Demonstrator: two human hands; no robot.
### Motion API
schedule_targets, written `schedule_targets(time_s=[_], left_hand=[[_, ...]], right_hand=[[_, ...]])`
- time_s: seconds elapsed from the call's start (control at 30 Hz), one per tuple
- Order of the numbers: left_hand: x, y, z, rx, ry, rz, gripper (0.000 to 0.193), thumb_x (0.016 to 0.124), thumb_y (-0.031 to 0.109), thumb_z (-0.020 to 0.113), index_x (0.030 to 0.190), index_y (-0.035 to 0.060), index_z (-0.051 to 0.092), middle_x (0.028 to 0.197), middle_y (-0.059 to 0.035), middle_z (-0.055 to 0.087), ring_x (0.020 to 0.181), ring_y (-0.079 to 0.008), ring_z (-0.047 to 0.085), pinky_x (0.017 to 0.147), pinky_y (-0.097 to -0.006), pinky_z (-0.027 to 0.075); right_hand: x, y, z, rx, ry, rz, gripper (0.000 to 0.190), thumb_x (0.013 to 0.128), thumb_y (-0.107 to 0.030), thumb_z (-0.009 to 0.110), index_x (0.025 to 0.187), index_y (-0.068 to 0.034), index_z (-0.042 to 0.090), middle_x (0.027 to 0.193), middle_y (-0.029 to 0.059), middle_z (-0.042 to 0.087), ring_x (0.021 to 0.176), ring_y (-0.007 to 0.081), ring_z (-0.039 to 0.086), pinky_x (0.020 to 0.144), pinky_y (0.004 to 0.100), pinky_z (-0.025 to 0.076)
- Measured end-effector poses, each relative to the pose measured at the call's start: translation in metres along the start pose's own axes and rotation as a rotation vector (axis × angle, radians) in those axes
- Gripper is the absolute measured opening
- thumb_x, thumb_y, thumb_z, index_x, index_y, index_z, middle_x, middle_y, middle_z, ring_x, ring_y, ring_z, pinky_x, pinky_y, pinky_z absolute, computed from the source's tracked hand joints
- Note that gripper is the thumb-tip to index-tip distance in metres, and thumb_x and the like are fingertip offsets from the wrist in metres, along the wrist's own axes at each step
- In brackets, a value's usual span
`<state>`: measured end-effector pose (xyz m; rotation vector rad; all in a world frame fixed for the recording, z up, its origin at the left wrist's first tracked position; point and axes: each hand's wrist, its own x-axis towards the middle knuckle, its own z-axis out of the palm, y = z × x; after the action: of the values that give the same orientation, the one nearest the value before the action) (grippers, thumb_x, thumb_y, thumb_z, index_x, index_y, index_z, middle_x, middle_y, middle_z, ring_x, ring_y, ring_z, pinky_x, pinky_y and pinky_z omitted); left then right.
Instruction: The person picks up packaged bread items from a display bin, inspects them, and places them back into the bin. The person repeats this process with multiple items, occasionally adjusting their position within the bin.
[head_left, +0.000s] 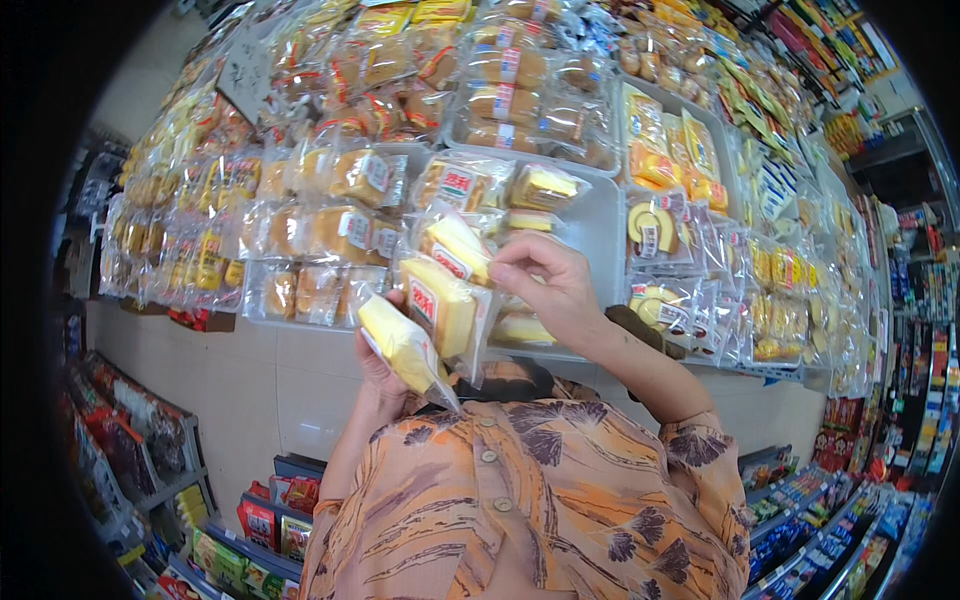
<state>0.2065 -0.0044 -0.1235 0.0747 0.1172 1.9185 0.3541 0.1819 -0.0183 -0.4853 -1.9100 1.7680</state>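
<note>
My left hand (381, 371) holds a clear-wrapped slice of yellow sponge cake (397, 337). A second wrapped cake (446, 304) with a red-printed label stands against it; some left fingers are hidden behind the packs. My right hand (551, 281) pinches the right edge of another wrapped cake (454, 244) between thumb and forefinger. That pack is tilted, just above the second one. Below the hands is a white plastic bin (592, 232), with more wrapped cakes (546, 187) along its far and left parts. One wrapped cake (525, 328) lies near the bin's front wall, partly under my right wrist.
Bagged bread rolls (349, 232) fill the neighbouring bin at left. Swiss roll slices (652, 229) in wrappers sit to the right. A handwritten sign (246, 73) stands up at far left. Behind me are low shelves of packaged snacks (259, 525) on the tiled floor (240, 375).
</note>
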Motion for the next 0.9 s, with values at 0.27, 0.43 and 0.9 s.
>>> schedule_targets(time_s=[0.27, 0.43, 0.9], left_hand=[[0.003, 0.005, -0.018, 0.206, 0.312, 0.087, 0.047, 0.087, 0.052, 0.057, 0.109, 0.0106, 0.059, 0.109, -0.0064, 0.063, 0.104, -0.0226, 0.060, 0.094, -0.0408, 0.049], [-0.002, 0.002, -0.029, 0.340, 0.436, 0.087, 0.068, 0.090, 0.067, 0.039, 0.134, 0.0157, 0.045, 0.131, -0.0102, 0.052, 0.116, -0.0274, 0.054, 0.097, -0.0443, 0.046], [0.003, -0.005, 0.022, 0.170, 0.243, -0.078, 0.064, 0.092, 0.055, 0.047, 0.141, 0.0146, 0.037, 0.136, -0.0108, 0.046, 0.122, -0.0281, 0.048, 0.093, -0.0474, 0.049]], right_hand=[[-0.007, 0.000, 0.020, -0.061, -0.114, -0.180, 0.007, 0.085, -0.002, 0.067, 0.090, 0.000, 0.063, 0.087, 0.0052, 0.059, 0.076, 0.0109, 0.057, 0.065, 0.0242, 0.046], [-0.008, -0.005, 0.020, -0.071, -0.169, -0.214, 0.007, 0.084, -0.003, 0.069, 0.089, -0.001, 0.064, 0.085, 0.0049, 0.059, 0.075, 0.0124, 0.057, 0.064, 0.0246, 0.046], [-0.019, 0.015, 0.026, -0.007, -0.186, -0.158, 0.012, 0.084, -0.012, 0.071, 0.087, -0.006, 0.062, 0.079, 0.0005, 0.053, 0.063, 0.0076, 0.048, 0.055, 0.0233, 0.039]])
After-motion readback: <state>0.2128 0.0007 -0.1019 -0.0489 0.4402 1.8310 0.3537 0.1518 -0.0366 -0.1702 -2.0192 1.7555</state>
